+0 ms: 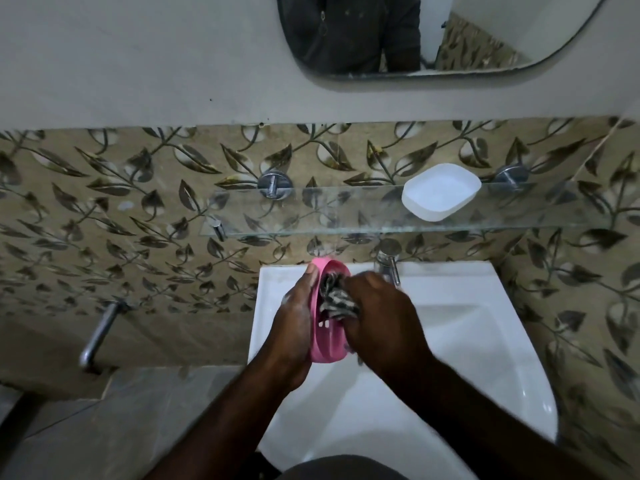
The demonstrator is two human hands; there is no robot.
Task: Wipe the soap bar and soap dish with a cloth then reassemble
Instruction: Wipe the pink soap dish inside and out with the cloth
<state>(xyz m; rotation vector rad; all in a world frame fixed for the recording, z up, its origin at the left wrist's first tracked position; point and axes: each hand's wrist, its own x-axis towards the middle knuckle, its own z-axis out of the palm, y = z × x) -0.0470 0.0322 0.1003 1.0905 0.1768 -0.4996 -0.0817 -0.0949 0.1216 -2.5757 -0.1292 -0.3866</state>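
Note:
My left hand (293,318) grips a pink slotted soap dish tray (327,342) by its left edge and holds it tilted above the white sink (485,341). My right hand (381,318) is closed on a dark patterned cloth (337,299) and presses it into the pink tray's hollow. A white soap dish base (440,191) lies on the glass shelf (311,216) at the right, apart from the pink tray. No soap bar shows anywhere.
A chrome tap (389,266) stands at the sink's back rim, just behind my right hand. Another chrome tap (98,336) sticks out of the tiled wall at the left. A mirror (450,36) hangs above the shelf.

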